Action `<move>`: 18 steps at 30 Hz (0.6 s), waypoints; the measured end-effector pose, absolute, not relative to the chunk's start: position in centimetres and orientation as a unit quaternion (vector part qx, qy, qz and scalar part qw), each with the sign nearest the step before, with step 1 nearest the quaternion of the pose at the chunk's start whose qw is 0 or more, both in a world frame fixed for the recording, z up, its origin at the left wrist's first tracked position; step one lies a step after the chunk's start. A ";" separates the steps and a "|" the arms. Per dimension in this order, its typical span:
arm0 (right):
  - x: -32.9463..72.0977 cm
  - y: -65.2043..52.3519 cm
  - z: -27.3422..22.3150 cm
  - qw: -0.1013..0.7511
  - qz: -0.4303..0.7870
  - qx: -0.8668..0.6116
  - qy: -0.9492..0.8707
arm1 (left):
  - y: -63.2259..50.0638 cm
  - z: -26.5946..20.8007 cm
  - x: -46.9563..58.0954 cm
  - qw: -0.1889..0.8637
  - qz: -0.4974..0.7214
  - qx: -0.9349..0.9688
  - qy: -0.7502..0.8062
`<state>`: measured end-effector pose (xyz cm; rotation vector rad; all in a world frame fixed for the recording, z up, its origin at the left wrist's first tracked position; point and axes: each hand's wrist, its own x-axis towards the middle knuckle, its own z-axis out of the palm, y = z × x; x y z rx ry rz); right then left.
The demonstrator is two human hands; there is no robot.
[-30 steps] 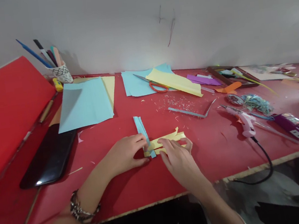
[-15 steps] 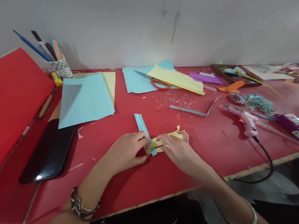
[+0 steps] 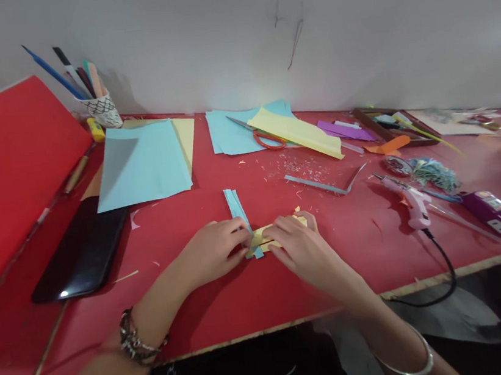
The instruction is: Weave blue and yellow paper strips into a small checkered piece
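Note:
Two light-blue paper strips (image 3: 235,205) lie side by side on the red tabletop, crossed near their lower end by yellow paper strips (image 3: 263,234). My left hand (image 3: 215,249) has its fingers and thumb closed on the crossing, covering part of both colours. From the other side, my right hand (image 3: 303,243) holds the yellow strips down against the table, fingers bent over them. A narrow red gap shows between the yellow strips. Their right ends are partly hidden by my right hand.
Behind lie blue sheets (image 3: 141,165), orange-handled scissors (image 3: 269,141) and a folded yellow paper (image 3: 299,134). A pink glue gun (image 3: 411,200) with its cord and a purple power strip (image 3: 489,214) are at right. A black phone (image 3: 83,252) and a pen cup (image 3: 102,110) stand left.
The fingers of both hands have shifted slightly on the strips, and the left fingers sit closer together at the crossing. The strips stay in nearly the same place.

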<state>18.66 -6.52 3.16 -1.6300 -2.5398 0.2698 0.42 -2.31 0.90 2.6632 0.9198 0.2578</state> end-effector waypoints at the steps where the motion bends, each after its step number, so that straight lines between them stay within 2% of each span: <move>1: 18.7 -6.5 3.5 0.059 0.091 -0.525 -0.844 | -2.3 0.8 0.4 0.157 0.089 0.929 0.323; 8: 19.2 -4.3 3.9 0.029 0.205 -0.417 -0.885 | -2.2 0.6 0.2 0.173 0.103 0.924 0.325; 18: 19.0 -2.6 3.0 0.018 0.224 -0.381 -0.897 | -2.1 0.6 0.2 0.192 0.107 0.918 0.331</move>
